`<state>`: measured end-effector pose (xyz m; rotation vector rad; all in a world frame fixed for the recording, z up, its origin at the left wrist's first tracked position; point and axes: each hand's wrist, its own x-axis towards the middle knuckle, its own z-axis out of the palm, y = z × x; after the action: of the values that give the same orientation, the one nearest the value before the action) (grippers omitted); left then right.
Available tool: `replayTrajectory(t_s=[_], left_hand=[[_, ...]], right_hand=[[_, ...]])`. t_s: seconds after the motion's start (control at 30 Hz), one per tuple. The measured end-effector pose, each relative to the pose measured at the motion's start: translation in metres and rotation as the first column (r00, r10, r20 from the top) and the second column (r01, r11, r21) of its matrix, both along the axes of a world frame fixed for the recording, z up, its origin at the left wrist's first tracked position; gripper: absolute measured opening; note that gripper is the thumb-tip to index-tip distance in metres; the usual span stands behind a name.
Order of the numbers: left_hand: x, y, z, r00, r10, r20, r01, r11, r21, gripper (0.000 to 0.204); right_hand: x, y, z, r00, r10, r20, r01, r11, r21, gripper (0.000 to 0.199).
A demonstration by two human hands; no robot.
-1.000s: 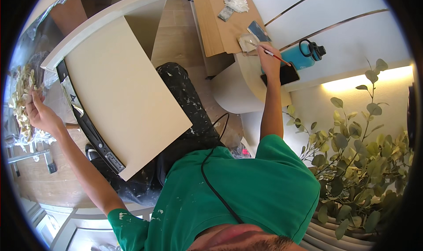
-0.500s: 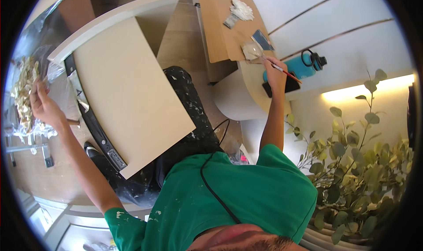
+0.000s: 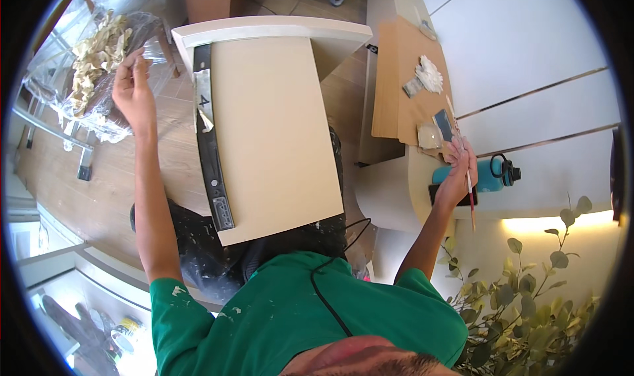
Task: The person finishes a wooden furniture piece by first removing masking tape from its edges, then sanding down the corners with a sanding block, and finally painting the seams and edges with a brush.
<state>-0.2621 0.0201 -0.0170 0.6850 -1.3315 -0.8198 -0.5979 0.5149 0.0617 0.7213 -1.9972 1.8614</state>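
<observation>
My right hand (image 3: 457, 172) is closed round a thin paintbrush (image 3: 471, 201) with a red and pale handle, its tip pointing away from me. Just left of that hand, a small clear container (image 3: 429, 137) and a dark blue flat piece (image 3: 443, 123) lie on brown cardboard (image 3: 389, 105). Over on the left, my left hand (image 3: 135, 97) is raised with thumb and fingers pinched together; anything between them is too small to make out. Beside it, crumpled cream scraps (image 3: 99, 55) rest on clear plastic. A cream drawer-like panel (image 3: 274, 138) lies across my lap, with a black slide rail (image 3: 210, 151) along its left side.
A blue bottle (image 3: 489, 176) lies on the right-hand counter, partly behind my right hand, beside a dark phone-like slab (image 3: 434, 192). A white crumpled cloth (image 3: 430, 74) sits on the cardboard. Leafy branches (image 3: 528, 310) stand at lower right. A black cord (image 3: 317, 283) hangs down my shirt.
My right hand has lifted the paintbrush away from the clear container and turned it more upright. My left hand's fingers have drawn into a pinch. The whole view has shifted.
</observation>
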Motion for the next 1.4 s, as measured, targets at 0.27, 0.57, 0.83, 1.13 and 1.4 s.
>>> replayTrajectory(t_s=[0.27,0.57,0.83,1.13,1.4], left_hand=[[-0.016,0.003,-0.008,0.996,-0.047,0.078,0.049,0.999,-0.019,0.023],[-0.030,0.041,0.001,0.945,-0.325,0.028,0.326,0.944,-0.053,0.030],[-0.031,0.055,0.013,0.943,-0.291,0.164,0.303,0.952,-0.052,0.044],[-0.031,0.054,0.013,0.962,-0.252,0.107,0.265,0.955,-0.133,0.045],[-0.030,0.055,0.014,0.953,-0.286,0.102,0.297,0.948,-0.114,0.043]], right_hand=[[0.105,-0.109,-0.010,0.840,0.446,-0.309,-0.468,0.884,0.002,0.042],[0.142,-0.166,0.018,0.587,0.681,-0.438,-0.532,0.732,0.425,0.032],[0.157,-0.180,0.040,0.542,0.755,-0.370,-0.440,0.630,0.640,0.038],[0.156,-0.192,0.037,0.514,0.762,-0.394,-0.378,0.614,0.693,0.039],[0.153,-0.194,0.037,0.534,0.745,-0.399,-0.351,0.625,0.697,0.039]])
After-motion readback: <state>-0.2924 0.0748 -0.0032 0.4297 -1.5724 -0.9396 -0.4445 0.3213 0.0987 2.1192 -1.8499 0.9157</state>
